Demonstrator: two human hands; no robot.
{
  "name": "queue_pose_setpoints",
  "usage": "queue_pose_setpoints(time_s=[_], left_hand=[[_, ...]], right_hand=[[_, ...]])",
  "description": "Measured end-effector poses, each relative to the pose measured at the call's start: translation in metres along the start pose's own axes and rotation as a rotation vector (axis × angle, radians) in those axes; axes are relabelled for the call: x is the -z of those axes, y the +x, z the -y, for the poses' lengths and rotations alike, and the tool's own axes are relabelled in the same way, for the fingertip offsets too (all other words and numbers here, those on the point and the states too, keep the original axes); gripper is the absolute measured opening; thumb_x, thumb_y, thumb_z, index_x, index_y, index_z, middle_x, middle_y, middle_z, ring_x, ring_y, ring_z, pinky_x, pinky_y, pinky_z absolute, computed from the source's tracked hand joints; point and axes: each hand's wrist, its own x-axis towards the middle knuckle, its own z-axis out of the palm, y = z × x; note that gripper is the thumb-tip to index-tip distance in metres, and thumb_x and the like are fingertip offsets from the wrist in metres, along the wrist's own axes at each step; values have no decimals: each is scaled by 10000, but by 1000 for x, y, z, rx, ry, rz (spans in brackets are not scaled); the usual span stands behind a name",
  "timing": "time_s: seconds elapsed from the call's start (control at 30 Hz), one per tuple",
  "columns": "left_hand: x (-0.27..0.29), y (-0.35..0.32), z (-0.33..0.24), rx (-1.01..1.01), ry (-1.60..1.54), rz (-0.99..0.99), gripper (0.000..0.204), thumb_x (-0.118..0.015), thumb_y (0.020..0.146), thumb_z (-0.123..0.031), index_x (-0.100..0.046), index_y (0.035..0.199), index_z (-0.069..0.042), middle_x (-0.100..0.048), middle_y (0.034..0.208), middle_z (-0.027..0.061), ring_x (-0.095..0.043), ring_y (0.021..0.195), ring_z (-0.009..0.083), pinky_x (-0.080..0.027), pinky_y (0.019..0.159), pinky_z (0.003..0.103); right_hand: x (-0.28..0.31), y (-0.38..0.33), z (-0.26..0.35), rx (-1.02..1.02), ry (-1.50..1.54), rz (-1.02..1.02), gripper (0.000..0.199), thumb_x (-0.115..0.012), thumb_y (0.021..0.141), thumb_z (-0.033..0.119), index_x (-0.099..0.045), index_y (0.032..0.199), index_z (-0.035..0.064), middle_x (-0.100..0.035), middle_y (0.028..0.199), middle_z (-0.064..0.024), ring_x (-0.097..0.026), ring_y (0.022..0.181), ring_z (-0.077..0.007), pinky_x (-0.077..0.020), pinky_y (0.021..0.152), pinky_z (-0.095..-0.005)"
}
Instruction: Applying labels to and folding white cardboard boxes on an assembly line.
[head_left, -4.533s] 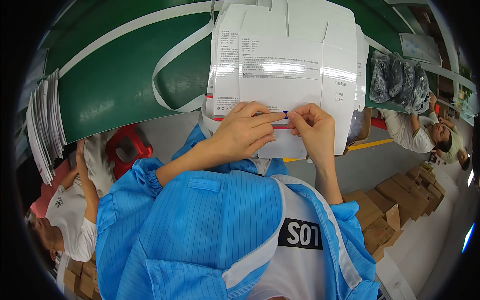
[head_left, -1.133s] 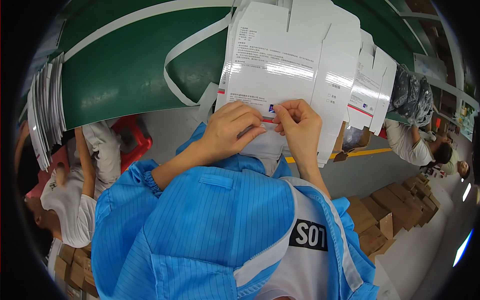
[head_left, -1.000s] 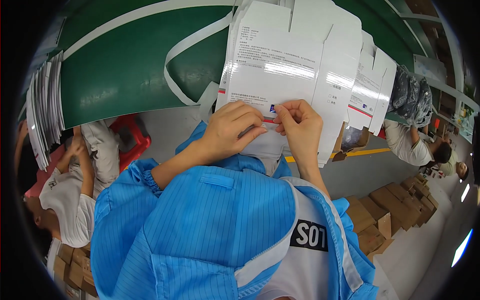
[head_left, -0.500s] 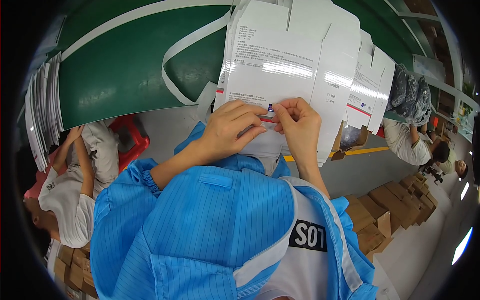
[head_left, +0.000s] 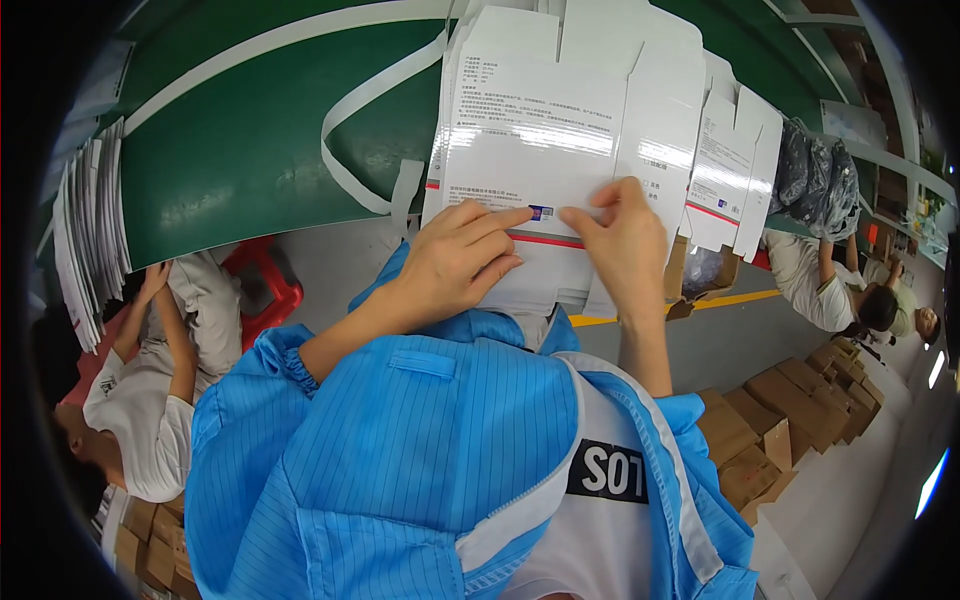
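A flat white printed carton [head_left: 540, 150] with a red stripe lies on top of a stack of similar unfolded cartons in front of me. Near its lower edge a small dark blue sticker [head_left: 541, 213] lies flat on the cardboard. My left hand [head_left: 458, 258] comes in from the left, its index fingertip touching the sticker's left end and its other fingers loosely bent, holding nothing. Just right of the sticker is my right hand [head_left: 628, 243], thumb and fingers apart, with nothing visible in it. Its thumb tip is close to the sticker.
A green tabletop [head_left: 230, 150] carries a loose white strap [head_left: 335, 150]. More cartons [head_left: 92, 220] stand at its left end. Right of the stack are another white carton [head_left: 722, 165], dark plastic-wrapped items [head_left: 815, 180] and an open cardboard box [head_left: 705, 270]. People sit on both sides.
My right hand has let go of the sticker and moved right, its fingers parting. The sticker now shows flat on the carton. My left index fingertip has stayed beside it.
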Motion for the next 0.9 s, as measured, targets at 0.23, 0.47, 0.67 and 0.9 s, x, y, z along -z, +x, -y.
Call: queue_pose_setpoints(time_s=[0.23,0.47,0.67,0.9], left_hand=[[-3,10,-12,-69,85,247,119,-704,746,-140,-605,751,-74,-582,1305,22,-491,813,200,-404,774,309],[1,11,-2,-86,-44,256,125,-714,727,-153,-613,759,-85,-581,1310,35,-466,778,205,-363,750,310],[-2,18,-7,-95,-38,230,137,-725,714,-161,-616,756,-90,-590,1298,47,-436,749,207,-345,739,301],[-5,21,-16,120,-454,122,70,-676,790,-58,-608,777,-47,-665,1129,105,-545,780,163,-432,709,295]], right_hand=[[24,5,-83,25,120,-425,440,-791,734,173,-617,1102,8,-593,1024,-100,-580,927,-204,-463,741,-303],[12,-6,-73,163,262,-585,416,-777,740,102,-623,1110,-9,-562,1131,-106,-534,1064,-221,-425,880,-329],[12,0,-77,261,185,-637,371,-734,772,42,-612,1117,-24,-562,1137,-104,-552,1024,-195,-447,840,-303],[43,5,-90,116,1083,-436,346,-666,827,-9,-598,1166,9,-621,899,-5,-572,780,-53,-450,661,-180]])
